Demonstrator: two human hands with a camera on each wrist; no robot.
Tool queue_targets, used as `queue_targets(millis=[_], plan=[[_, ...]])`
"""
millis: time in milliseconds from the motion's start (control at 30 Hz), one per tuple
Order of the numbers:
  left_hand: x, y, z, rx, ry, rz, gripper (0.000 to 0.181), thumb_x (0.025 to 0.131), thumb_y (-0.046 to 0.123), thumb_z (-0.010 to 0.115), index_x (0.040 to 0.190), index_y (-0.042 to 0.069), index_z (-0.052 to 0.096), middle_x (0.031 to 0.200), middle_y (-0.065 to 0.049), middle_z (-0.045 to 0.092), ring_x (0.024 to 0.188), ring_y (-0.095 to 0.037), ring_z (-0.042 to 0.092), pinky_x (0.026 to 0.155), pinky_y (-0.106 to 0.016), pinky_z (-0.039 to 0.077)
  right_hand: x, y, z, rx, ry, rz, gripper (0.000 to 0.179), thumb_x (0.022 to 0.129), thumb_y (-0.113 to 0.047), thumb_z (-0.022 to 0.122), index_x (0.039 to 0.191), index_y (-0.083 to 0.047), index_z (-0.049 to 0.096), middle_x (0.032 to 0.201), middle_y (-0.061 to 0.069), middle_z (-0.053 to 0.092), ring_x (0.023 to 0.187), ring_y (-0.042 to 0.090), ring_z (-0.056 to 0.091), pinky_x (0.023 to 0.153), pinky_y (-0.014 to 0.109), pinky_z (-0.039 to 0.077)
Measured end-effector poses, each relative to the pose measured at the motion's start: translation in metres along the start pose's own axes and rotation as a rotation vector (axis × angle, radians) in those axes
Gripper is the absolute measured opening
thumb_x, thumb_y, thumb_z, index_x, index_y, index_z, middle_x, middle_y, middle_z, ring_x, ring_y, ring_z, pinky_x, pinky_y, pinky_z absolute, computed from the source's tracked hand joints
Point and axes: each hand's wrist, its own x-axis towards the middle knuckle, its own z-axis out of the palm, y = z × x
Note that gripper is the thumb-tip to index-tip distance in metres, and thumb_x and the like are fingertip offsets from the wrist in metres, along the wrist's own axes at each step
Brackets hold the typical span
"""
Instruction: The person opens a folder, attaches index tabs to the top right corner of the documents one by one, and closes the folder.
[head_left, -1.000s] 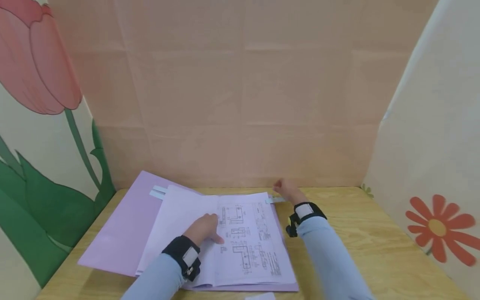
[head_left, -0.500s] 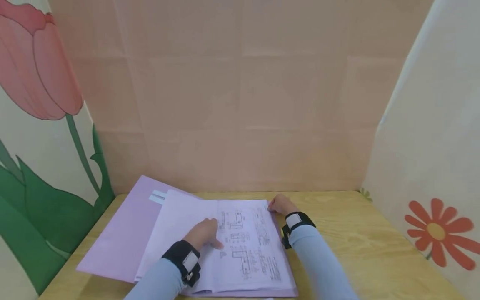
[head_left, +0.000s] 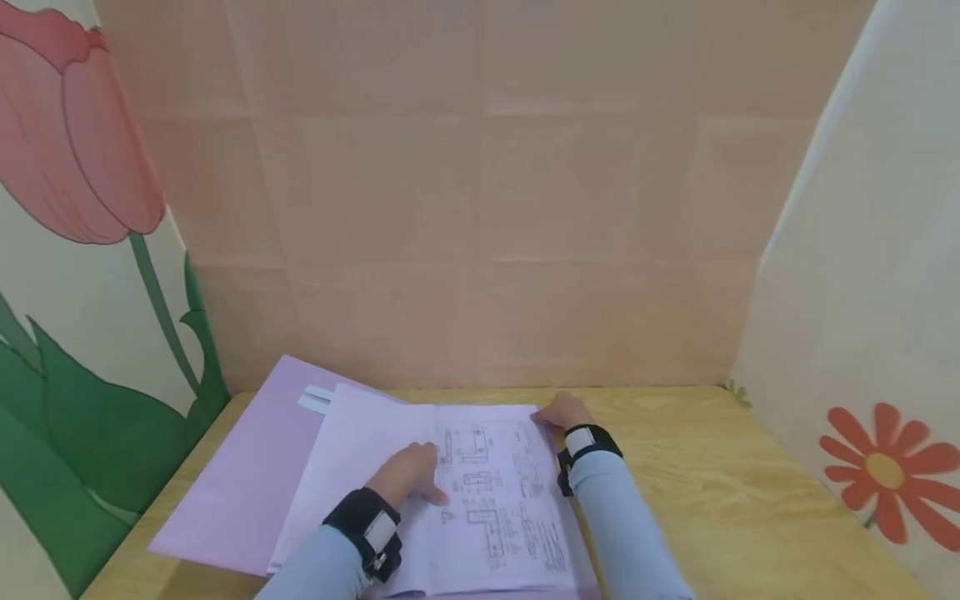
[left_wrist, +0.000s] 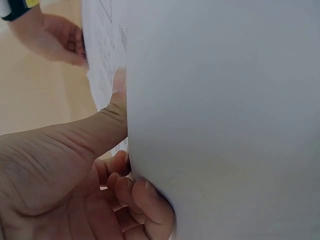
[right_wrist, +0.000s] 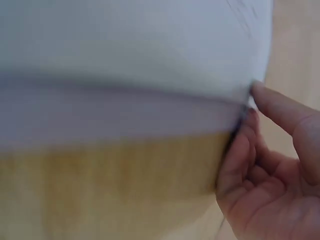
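Observation:
A purple folder (head_left: 232,467) lies open on the wooden table, with printed pages in it. Technical line drawings cover the right page (head_left: 480,483); the left page (head_left: 367,417) looks blank. My left hand (head_left: 408,475) rests on the pages near the fold, thumb on the drawing side. In the left wrist view its fingers (left_wrist: 152,202) bend against the white paper. My right hand (head_left: 564,411) is at the far right corner of the pages. There, in the right wrist view, its thumb and fingers (right_wrist: 235,165) pinch the page corner.
Two pale blue strips (head_left: 317,398) show on the folder's left cover, by the paper's edge. The wooden table (head_left: 675,483) reaches back to a brown paper-covered wall (head_left: 480,208). Side panels bear a painted tulip (head_left: 97,150) and a red flower (head_left: 885,471).
My right hand has come down and left to the pages' far right corner and now pinches it. The pale tab seen there earlier is hidden. My left hand stays put.

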Motion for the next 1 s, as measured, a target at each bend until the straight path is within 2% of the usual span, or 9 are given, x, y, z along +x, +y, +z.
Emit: queue_targets(millis=[167, 267, 367, 500, 600, 767, 900, 1000], plan=[[-0.007, 0.002, -0.004, 0.013, 0.007, 0.012, 0.073, 0.066, 0.030, 0.087, 0.124, 0.000, 0.056, 0.109, -0.018, 0.063, 0.094, -0.031, 0.062, 0.084, -0.043, 0.054, 0.000, 0.003, -0.008, 0.025, -0.036, 0.016, 0.027, 0.077, -0.022, 0.080, 0.094, -0.001, 0.076, 0.073, 0.005, 0.062, 0.072, 0.021, 0.054, 0.068, 0.031, 0.038], [-0.013, 0.002, -0.008, 0.021, 0.010, 0.023, 0.074, 0.066, 0.031, 0.087, 0.125, -0.002, 0.055, 0.112, -0.020, 0.063, 0.098, -0.033, 0.062, 0.088, -0.045, 0.052, -0.001, 0.000, -0.008, 0.075, -0.053, 0.039, 0.027, 0.076, -0.024, 0.081, 0.090, -0.001, 0.075, 0.070, 0.004, 0.060, 0.068, 0.020, 0.054, 0.064, 0.030, 0.038], [-0.015, 0.002, -0.010, 0.023, 0.017, 0.035, 0.074, 0.066, 0.031, 0.087, 0.124, -0.003, 0.055, 0.111, -0.021, 0.064, 0.099, -0.034, 0.063, 0.089, -0.047, 0.052, -0.001, -0.003, -0.007, 0.080, -0.053, 0.039, 0.026, 0.076, -0.027, 0.081, 0.082, -0.003, 0.074, 0.062, 0.003, 0.057, 0.058, 0.018, 0.052, 0.055, 0.027, 0.036], [-0.015, 0.003, -0.010, 0.017, 0.013, 0.037, 0.073, 0.067, 0.031, 0.087, 0.123, -0.002, 0.055, 0.110, -0.020, 0.064, 0.096, -0.032, 0.062, 0.087, -0.045, 0.053, -0.002, 0.000, -0.012, 0.040, -0.069, 0.007, 0.023, 0.075, -0.024, 0.082, 0.083, -0.004, 0.075, 0.063, 0.003, 0.059, 0.059, 0.018, 0.053, 0.056, 0.027, 0.036], [-0.016, 0.002, -0.010, 0.019, 0.005, 0.037, 0.072, 0.067, 0.031, 0.086, 0.124, -0.002, 0.055, 0.110, -0.020, 0.064, 0.096, -0.032, 0.062, 0.087, -0.044, 0.053, -0.005, 0.001, -0.015, 0.049, -0.078, 0.015, 0.023, 0.074, -0.022, 0.082, 0.086, -0.004, 0.076, 0.066, 0.004, 0.062, 0.063, 0.019, 0.055, 0.060, 0.028, 0.038], [-0.016, 0.000, -0.013, 0.014, -0.007, 0.029, 0.073, 0.067, 0.030, 0.086, 0.124, -0.001, 0.055, 0.111, -0.020, 0.063, 0.097, -0.032, 0.063, 0.086, -0.044, 0.053, -0.009, -0.005, -0.012, 0.067, -0.057, 0.046, 0.026, 0.075, -0.026, 0.082, 0.085, -0.004, 0.075, 0.062, 0.003, 0.058, 0.061, 0.018, 0.054, 0.061, 0.028, 0.038], [-0.013, -0.002, -0.012, 0.000, -0.010, 0.024, 0.073, 0.065, 0.029, 0.087, 0.123, -0.002, 0.055, 0.107, -0.019, 0.064, 0.090, -0.030, 0.063, 0.081, -0.042, 0.054, -0.007, -0.006, -0.011, 0.046, -0.052, 0.046, 0.022, 0.076, -0.024, 0.081, 0.081, -0.004, 0.074, 0.058, 0.001, 0.053, 0.057, 0.016, 0.050, 0.060, 0.027, 0.035], [-0.010, -0.005, -0.009, 0.004, -0.012, 0.021, 0.074, 0.065, 0.030, 0.087, 0.124, -0.001, 0.055, 0.108, -0.019, 0.064, 0.091, -0.030, 0.063, 0.082, -0.042, 0.054, -0.008, -0.006, -0.009, 0.055, -0.043, 0.059, 0.020, 0.074, -0.021, 0.082, 0.080, -0.003, 0.074, 0.058, 0.002, 0.054, 0.055, 0.017, 0.049, 0.058, 0.027, 0.035]])
